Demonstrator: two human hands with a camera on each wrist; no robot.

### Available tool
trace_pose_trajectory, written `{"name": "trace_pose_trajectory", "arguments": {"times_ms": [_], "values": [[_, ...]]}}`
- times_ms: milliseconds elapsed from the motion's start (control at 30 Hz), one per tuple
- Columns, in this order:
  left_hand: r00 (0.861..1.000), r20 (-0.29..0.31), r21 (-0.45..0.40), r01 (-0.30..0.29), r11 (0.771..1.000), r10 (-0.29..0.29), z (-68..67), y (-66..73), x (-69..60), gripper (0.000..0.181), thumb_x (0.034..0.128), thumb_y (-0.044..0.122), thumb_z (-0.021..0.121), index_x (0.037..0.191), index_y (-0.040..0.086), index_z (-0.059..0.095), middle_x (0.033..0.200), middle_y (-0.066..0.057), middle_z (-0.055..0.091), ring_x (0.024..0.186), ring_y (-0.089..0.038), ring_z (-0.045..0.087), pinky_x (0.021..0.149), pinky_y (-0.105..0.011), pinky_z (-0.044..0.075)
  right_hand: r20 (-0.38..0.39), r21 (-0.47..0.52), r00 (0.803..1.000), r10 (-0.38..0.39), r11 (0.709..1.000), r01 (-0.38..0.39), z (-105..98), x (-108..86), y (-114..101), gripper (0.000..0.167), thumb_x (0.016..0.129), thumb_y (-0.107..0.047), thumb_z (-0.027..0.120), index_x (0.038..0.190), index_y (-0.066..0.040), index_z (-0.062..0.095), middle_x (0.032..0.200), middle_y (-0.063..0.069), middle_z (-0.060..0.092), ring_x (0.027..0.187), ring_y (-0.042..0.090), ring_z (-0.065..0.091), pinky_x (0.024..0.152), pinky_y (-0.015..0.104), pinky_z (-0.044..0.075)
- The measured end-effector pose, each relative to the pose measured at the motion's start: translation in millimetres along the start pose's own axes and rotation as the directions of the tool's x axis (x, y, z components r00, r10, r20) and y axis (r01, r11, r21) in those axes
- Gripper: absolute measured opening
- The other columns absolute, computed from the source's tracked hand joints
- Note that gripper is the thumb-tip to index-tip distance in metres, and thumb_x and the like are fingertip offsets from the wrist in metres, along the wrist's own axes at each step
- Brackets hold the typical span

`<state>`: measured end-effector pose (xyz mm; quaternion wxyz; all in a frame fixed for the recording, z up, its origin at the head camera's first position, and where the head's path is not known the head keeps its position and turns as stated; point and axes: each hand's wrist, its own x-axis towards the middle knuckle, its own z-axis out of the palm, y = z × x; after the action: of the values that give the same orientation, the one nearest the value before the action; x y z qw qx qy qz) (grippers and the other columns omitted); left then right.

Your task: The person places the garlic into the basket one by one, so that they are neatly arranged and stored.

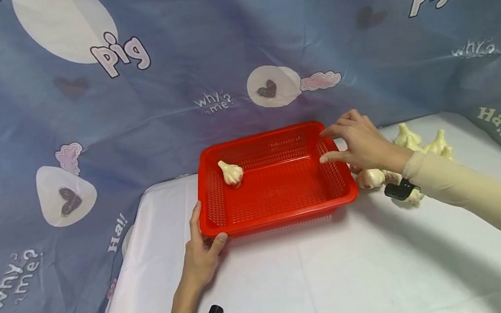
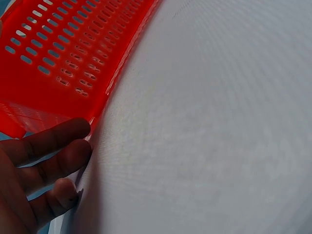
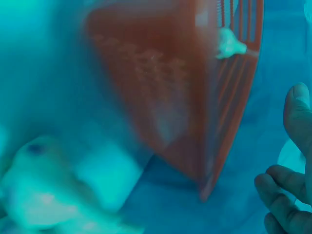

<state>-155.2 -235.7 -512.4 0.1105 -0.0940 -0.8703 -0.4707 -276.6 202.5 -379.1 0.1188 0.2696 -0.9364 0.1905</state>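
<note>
A red perforated basket (image 1: 276, 185) stands on the white table, with one garlic bulb (image 1: 231, 173) in its left part. My left hand (image 1: 199, 255) grips the basket's near left corner, thumb on the rim; in the left wrist view its fingers (image 2: 73, 158) lie at the basket's outer side. Over the basket's right rim hovers my right hand (image 1: 361, 142), thumb and fingers apart and nothing between them. Right of the basket, partly under the right hand and wrist, lie several garlic bulbs (image 1: 371, 179). The right wrist view is blurred and shows the basket (image 3: 146, 73) beside the spread fingers.
Paler bulbs (image 1: 407, 136) lie at the back right of the white table (image 1: 303, 281). A blue printed cloth (image 1: 189, 38) hangs behind the table and along its sides. Black bands with small devices are on both wrists.
</note>
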Motion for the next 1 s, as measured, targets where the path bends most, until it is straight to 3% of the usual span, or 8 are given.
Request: {"name": "trace_pose_trajectory", "arguments": {"times_ms": [233,467,700,1000], "values": [[1.000,0.000,-0.013,-0.005,1.000,0.005,0.2,-1.1,-0.2,0.100,0.0972,0.025,0.076,0.170,0.040,0.010,0.156,-0.017,0.057,0.137,-0.034,0.062,0.114,-0.059,0.043,-0.057,-0.015,0.996,0.069,0.997,-0.069,-11,-39.8,44,0.054,0.084,-0.038,0.091,0.125,-0.007,0.075,0.109,0.013,0.077,0.115,0.039,0.050,0.086,0.051,0.035],[1.000,-0.003,-0.005,-0.007,1.000,0.007,-0.6,0.4,-0.7,0.100,0.0962,0.023,0.077,0.171,0.038,0.011,0.153,-0.018,0.059,0.135,-0.034,0.064,0.114,-0.059,0.043,-0.096,-0.029,0.994,0.061,0.998,-0.064,-13,-86.3,75,0.050,0.081,-0.031,0.092,0.118,-0.003,0.076,0.098,0.016,0.078,0.106,0.040,0.054,0.090,0.053,0.035],[1.000,-0.009,0.001,-0.013,1.000,0.013,-1.7,-0.1,0.0,0.100,0.0963,0.023,0.076,0.171,0.037,0.011,0.154,-0.020,0.058,0.135,-0.038,0.064,0.113,-0.061,0.044,-0.119,-0.058,0.990,0.075,0.995,-0.082,-16,-115.3,86,0.049,0.076,-0.034,0.095,0.113,-0.005,0.079,0.089,0.007,0.077,0.101,0.038,0.054,0.083,0.054,0.035],[1.000,-0.004,-0.007,-0.018,1.000,0.018,-0.2,0.3,-0.2,0.101,0.0961,0.020,0.076,0.171,0.038,0.010,0.155,-0.021,0.057,0.137,-0.039,0.062,0.115,-0.062,0.042,-0.149,-0.106,0.989,0.011,0.994,-0.027,-16,-139.7,90,0.039,0.067,-0.033,0.099,0.094,-0.012,0.082,0.080,0.002,0.073,0.083,0.025,0.058,0.074,0.047,0.039]]}}
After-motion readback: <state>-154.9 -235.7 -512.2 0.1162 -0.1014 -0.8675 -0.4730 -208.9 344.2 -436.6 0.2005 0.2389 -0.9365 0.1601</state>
